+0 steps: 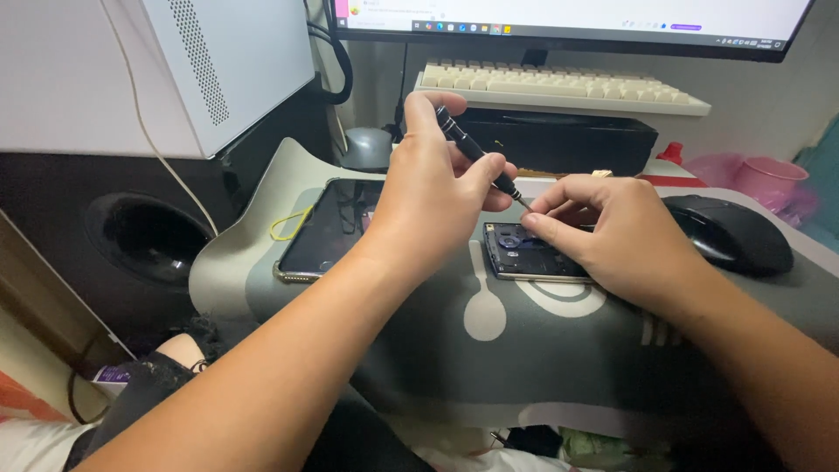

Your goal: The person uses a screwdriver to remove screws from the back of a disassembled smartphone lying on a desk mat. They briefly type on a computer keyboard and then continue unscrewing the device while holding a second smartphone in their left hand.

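Observation:
My left hand [437, 188] grips a small black precision screwdriver [476, 153], its tip angled down to the right. My right hand [603, 232] pinches at that tip with thumb and forefinger while resting over an opened phone [520, 253] with its back cover off, dark inner parts showing. That phone lies on a grey desk mat [489, 350] with a white pattern. Whether a screw sits between my right fingers cannot be seen.
A second phone in a clear case [328, 232] lies screen-up at the left with a yellow rubber band [288, 225] beside it. A black mouse [730, 232] sits right, a pink cup [769, 179] behind. Keyboard [559, 86], monitor [568, 22], white computer case [175, 61] stand behind.

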